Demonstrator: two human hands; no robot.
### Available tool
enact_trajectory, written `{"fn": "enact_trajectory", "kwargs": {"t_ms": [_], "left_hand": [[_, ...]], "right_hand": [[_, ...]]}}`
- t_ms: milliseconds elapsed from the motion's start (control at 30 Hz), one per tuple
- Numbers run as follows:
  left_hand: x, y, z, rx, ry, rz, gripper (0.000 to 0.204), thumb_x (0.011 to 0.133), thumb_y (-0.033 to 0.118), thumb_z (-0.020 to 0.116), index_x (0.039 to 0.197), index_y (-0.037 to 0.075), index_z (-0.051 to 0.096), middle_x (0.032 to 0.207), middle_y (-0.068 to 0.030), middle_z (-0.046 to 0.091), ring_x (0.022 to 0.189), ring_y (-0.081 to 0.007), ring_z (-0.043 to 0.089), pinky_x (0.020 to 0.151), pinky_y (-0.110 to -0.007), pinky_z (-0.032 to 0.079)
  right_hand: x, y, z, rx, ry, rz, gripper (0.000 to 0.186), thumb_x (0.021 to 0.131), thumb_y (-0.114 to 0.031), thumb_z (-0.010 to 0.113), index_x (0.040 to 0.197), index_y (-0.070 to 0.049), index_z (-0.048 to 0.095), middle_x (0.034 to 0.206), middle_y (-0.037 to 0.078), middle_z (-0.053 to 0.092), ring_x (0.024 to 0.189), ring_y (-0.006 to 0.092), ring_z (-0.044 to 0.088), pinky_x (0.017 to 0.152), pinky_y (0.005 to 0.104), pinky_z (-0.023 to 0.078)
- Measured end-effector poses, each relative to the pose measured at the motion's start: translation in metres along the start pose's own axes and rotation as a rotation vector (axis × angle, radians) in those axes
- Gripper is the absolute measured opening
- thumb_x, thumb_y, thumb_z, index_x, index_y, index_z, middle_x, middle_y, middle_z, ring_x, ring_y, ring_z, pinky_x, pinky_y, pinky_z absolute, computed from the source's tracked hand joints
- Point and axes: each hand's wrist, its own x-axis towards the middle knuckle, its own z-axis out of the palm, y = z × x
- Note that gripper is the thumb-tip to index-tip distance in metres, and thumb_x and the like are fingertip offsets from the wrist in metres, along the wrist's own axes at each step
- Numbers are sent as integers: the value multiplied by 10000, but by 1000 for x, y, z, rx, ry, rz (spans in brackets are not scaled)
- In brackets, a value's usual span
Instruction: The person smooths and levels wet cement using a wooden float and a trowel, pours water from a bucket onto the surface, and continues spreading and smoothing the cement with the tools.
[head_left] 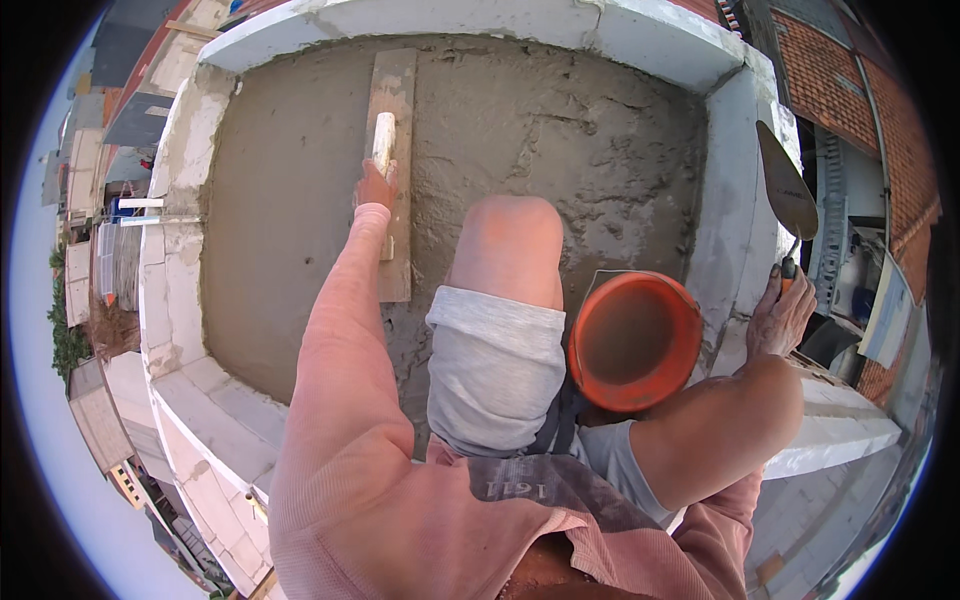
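Pink shirt cloth (430,520) is looming closest! Just beyond, an orange bucket (686,345) is standing near the right edge of the wet mortar, holding murky grey-brown liquid (628,345). White block walls (730,190) are boxing in that mortar (285,210), which is lying smooth toward the left edge, looking lumpy toward the far right corner. And the left hand (376,186) is clamping the pale grip of a long, grey-smeared wooden float (402,225), lying flat left of centre! Meanwhile, the right hand (782,318) is gripping a dark, pointed trowel (788,190) over the right wall's outer edge.
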Motion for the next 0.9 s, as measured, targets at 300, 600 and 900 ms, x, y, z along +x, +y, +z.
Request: {"fn": "enact_trajectory", "kwargs": {"t_ms": [300, 600, 900], "left_hand": [[-126, -1, 32, -74, -265, 23, 623, 896, 333, 604, 1337, 25, 289, 1023, -336, 629, 967, -502, 608, 859, -538, 478], [-65, 64, 36, -35, -182, 64, 596, 902, 280, 599, 1345, 27, 290, 1066, -305, 631, 1002, -480, 603, 870, -524, 476], [-184, 4, 77, -56, -376, 74, 613, 917, 354, 560, 1366, 35, 290, 1083, -318, 621, 1022, -494, 589, 892, -536, 457]], "right_hand": [[2, 8, -1, -72, -50, 62, 363, 961, -301, 548, 1226, -59, 494, 1124, 121, 549, 1049, 324, 515, 877, 447, 434], [-1, 0, -1, -40, -60, 59, 355, 959, -301, 551, 1220, -64, 503, 1135, 120, 555, 1051, 325, 515, 889, 446, 425], [2, 4, -1, -26, -29, 48, 364, 946, -295, 574, 1217, -62, 504, 1114, 114, 558, 1027, 324, 527, 853, 441, 437]]}}
